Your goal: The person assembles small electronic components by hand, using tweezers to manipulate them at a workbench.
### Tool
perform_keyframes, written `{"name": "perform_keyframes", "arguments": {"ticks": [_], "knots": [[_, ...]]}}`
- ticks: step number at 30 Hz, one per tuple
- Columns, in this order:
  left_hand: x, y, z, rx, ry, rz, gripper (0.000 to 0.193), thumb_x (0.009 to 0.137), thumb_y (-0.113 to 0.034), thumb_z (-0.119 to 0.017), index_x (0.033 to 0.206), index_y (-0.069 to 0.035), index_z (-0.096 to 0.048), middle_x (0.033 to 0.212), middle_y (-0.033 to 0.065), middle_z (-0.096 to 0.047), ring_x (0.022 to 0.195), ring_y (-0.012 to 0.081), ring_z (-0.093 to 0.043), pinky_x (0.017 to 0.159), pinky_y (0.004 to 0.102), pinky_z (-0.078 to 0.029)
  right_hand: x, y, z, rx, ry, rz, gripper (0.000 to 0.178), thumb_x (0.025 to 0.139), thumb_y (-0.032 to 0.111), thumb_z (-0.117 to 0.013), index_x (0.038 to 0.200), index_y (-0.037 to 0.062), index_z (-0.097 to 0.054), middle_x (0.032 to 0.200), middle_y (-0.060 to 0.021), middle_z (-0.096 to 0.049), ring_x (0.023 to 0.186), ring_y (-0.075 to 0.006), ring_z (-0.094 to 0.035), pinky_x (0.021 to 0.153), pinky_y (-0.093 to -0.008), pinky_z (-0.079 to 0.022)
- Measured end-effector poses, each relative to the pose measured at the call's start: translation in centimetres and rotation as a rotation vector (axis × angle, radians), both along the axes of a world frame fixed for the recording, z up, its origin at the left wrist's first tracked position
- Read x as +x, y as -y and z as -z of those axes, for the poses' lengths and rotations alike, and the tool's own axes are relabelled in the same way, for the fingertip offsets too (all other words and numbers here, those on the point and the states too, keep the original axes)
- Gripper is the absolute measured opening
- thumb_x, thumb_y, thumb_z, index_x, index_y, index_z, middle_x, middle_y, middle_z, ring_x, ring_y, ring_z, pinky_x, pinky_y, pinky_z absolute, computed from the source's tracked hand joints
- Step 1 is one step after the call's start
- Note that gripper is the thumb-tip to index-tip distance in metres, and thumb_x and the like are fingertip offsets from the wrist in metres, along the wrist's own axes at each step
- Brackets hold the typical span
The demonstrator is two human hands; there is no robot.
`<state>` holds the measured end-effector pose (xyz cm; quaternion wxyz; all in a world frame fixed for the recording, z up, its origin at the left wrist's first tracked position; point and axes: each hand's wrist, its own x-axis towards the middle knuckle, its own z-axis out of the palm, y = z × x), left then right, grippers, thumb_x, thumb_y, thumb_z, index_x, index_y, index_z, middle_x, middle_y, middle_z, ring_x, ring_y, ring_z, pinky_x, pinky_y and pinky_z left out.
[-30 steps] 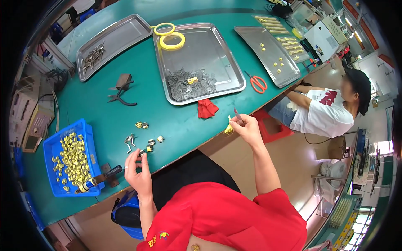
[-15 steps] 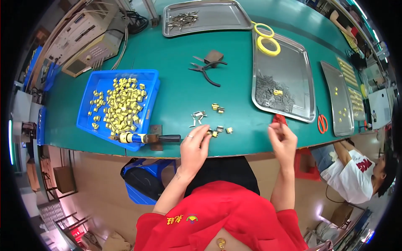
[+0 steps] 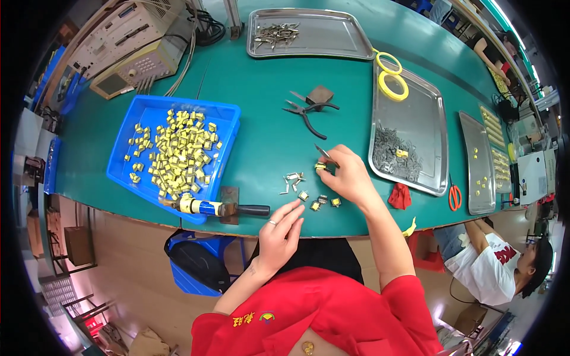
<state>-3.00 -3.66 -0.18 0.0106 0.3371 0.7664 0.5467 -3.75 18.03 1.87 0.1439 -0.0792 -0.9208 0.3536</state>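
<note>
My right hand (image 3: 349, 177) is closed around a thin, pointed metal tool (image 3: 322, 152) whose tip sticks out past the fingers; most of the tool is hidden. Right at those fingertips sits a small yellow-and-black block-shaped part (image 3: 320, 167); I cannot tell if it is gripped. Near the table's front edge my left hand (image 3: 280, 232) lies with its fingers stretched out, their tips just below a similar block (image 3: 304, 195). Several more such blocks (image 3: 315, 206) lie between the hands. Beside them is a loose group of small silvery metal pieces (image 3: 293, 178).
At left stands a blue bin (image 3: 233, 127) of yellow blocks, with a black-handled tool (image 3: 252, 210) by its front corner. Pliers (image 3: 306, 113) lie farther back. Metal trays (image 3: 409, 107) (image 3: 350, 35), a red cloth (image 3: 399, 196) and red-handled scissors (image 3: 455, 197) surround the area. A person (image 3: 490, 261) sits at right.
My right hand has moved left from beside the red cloth to the blocks and now holds the thin tool. My left hand has drawn back slightly from the blocks, its fingers straighter. The view has shifted.
</note>
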Motion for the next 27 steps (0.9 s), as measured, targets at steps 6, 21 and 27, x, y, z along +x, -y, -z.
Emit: {"name": "perform_keyframes", "arguments": {"ticks": [6, 21, 27], "knots": [[1.2, -0.1, -1.3, 0.265, 0.401, 0.128, 0.041, 0.083, 0.009, -0.063, 0.123, 0.003, -0.056, 0.126, 0.0154, -0.053, 0.101, 0.0207, -0.062, 0.077, 0.0266, -0.055, 5.6, 3.5, -4.6, -0.174, -0.089, -0.154, 0.024, 0.07, -0.001, -0.073, 0.091, 0.0016, -0.062, 0.078, -0.0039, -0.053, 0.047, -0.0097, -0.035, 0.044, -0.0247, -0.029], [4.0, 1.0, -0.9, 0.713, 1.215, 0.349, 0.027, 0.092, 0.001, -0.056, 0.118, 0.003, -0.058, 0.11, 0.0126, -0.064, 0.092, 0.0168, -0.064, 0.081, 0.0261, -0.053, 14.9, 6.7, -4.9, -1.008, 0.137, -0.028, 0.019, 0.096, 0.004, -0.048, 0.11, -0.0029, -0.058, 0.08, -0.0017, -0.055, 0.058, -0.0035, -0.045, 0.052, -0.0171, -0.036], [3.8, 1.1, -0.6, 0.877, 1.304, 0.371, 0.031, 0.091, -0.002, -0.059, 0.121, -0.003, -0.056, 0.112, 0.0138, -0.062, 0.093, 0.0164, -0.063, 0.078, 0.024, -0.054, 15.5, 7.8, -5.1, -1.101, 0.388, -0.167, 0.026, 0.102, 0.017, -0.041, 0.104, 0.0015, -0.062, 0.063, 0.0029, -0.047, 0.052, -0.0035, -0.04, 0.048, -0.0194, -0.032]]}}
